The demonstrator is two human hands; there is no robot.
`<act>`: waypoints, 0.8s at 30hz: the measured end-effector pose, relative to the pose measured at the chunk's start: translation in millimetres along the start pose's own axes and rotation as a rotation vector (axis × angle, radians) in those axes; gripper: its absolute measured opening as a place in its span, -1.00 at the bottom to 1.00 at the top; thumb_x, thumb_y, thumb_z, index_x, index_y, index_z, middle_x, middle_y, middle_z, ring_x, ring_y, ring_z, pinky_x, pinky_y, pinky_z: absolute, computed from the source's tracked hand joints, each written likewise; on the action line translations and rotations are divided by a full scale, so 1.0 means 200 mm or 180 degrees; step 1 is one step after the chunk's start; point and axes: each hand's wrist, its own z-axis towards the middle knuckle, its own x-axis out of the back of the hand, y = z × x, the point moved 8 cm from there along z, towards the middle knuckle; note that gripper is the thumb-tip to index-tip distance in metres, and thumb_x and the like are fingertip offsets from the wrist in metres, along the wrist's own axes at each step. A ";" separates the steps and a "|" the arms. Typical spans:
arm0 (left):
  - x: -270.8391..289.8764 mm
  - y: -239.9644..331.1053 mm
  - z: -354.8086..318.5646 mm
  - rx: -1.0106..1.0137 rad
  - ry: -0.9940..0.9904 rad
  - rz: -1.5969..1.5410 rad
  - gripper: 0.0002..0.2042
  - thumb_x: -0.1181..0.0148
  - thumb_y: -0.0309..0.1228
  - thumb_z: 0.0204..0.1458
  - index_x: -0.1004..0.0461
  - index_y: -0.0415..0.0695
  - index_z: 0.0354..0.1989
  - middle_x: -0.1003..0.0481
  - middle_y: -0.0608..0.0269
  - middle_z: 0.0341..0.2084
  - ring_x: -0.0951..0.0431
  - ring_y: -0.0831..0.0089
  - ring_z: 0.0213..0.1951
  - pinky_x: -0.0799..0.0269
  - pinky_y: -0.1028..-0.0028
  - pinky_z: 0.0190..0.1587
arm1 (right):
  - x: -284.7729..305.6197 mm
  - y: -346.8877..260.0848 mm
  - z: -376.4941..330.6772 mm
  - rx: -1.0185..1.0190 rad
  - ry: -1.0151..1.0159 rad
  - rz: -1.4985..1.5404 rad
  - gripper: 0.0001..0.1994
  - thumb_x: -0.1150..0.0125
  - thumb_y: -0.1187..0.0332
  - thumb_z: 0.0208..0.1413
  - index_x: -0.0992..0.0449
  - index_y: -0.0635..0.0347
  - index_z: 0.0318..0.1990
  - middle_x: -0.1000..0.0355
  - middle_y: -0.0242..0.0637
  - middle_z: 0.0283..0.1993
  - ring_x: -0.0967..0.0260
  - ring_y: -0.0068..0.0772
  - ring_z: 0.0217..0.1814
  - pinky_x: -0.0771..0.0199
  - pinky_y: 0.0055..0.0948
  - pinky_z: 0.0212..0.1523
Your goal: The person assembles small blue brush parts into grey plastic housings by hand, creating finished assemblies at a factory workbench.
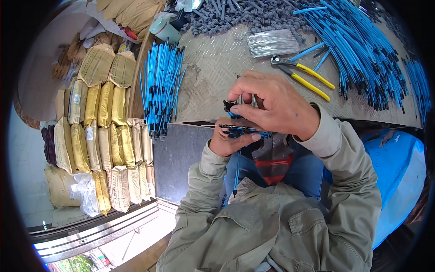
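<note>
- My left hand [226, 141] is curled closed around a bunch of thin blue sticks [240, 132] with black bits, and my left thumb lies along it.
- My right hand [280, 105] is just above it. Its thumb and first finger are almost together, with a small black piece [228, 106] pinched between them.
- I can't tell how many sticks I have, because my hands hide some.
- A long blue stick [237, 172] with a black tip hangs down below my left hand.
- All this is at the near edge of the table [199, 84], over my lap.
- Past my right hand, pliers [315, 76] with yellow handles lie a little open on the table.
- Near the pliers is a pile of thin silver pins [274, 43].
- To the right is a big heap of blue sticks [362, 54]. On the left lies a smaller bunch [163, 86].
- At the back are lots of grey plastic parts [235, 18].
- A pale green cup [165, 31] leans at the back left.
- Far left, brown and gold packets [106, 104] sit in rows.
</note>
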 end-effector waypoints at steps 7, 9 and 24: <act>0.01 0.02 0.00 -0.0431 0.0168 0.0130 -0.83 -0.26 -0.62 -0.23 -0.53 -0.26 -0.38 -0.51 0.25 -0.44 -0.46 0.54 -0.30 -0.36 0.53 -0.21 | -0.02 -0.02 0.01 -0.0010 0.0002 0.0048 -0.83 -0.25 0.41 -0.21 -0.42 0.20 -0.41 -0.27 -0.31 -0.53 -0.24 -0.42 -0.56 -0.18 -0.49 -0.59; 0.00 0.06 0.01 -0.0856 0.0078 0.0384 -0.81 -0.26 -0.65 -0.24 -0.53 -0.24 -0.37 -0.51 0.25 -0.40 -0.47 0.51 -0.29 -0.36 0.52 -0.20 | -0.02 -0.02 0.02 0.0023 0.0040 0.0088 -0.83 -0.25 0.41 -0.21 -0.42 0.20 -0.41 -0.27 -0.31 -0.53 -0.23 -0.42 -0.56 -0.18 -0.49 -0.59; -0.01 -0.08 -0.03 -0.0301 0.0038 -0.1008 -0.73 -0.10 -0.78 -0.19 -0.33 -0.25 -0.29 -0.47 0.05 -0.31 -0.50 0.20 -0.19 -0.42 0.36 -0.15 | -0.04 0.01 0.04 -0.0106 -0.0616 0.0571 -0.83 -0.25 0.42 -0.16 -0.50 0.15 -0.33 -0.20 -0.45 -0.55 -0.11 -0.70 -0.61 -0.03 -0.68 -0.65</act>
